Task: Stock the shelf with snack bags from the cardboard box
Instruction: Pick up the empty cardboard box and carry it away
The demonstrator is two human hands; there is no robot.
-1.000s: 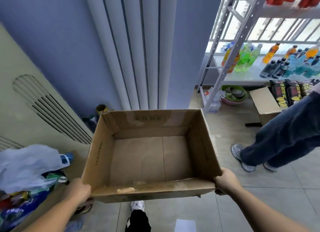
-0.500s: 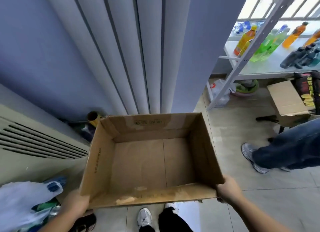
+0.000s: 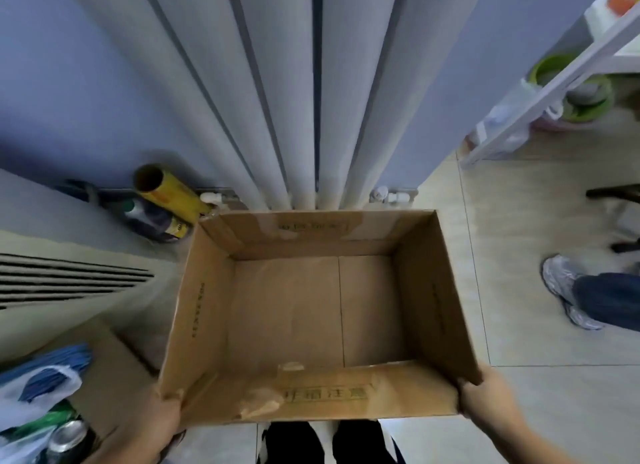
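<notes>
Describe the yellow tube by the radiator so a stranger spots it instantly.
Find the tall white radiator on the blue wall. At its foot, just beyond the far-left corner of the cardboard box, leans the yellow tube. Unlike the dark bottle beside it, it is bright yellow with an open hollow end.

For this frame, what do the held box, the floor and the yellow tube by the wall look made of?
The cardboard box: brown matte cardboard, with creased flaps, printed text and torn tape patches. The floor: pale tiles, likely glazed, given grout lines and soft sheen. The yellow tube: probably a cardboard core under glossy wrap; blur leaves it open.
</notes>
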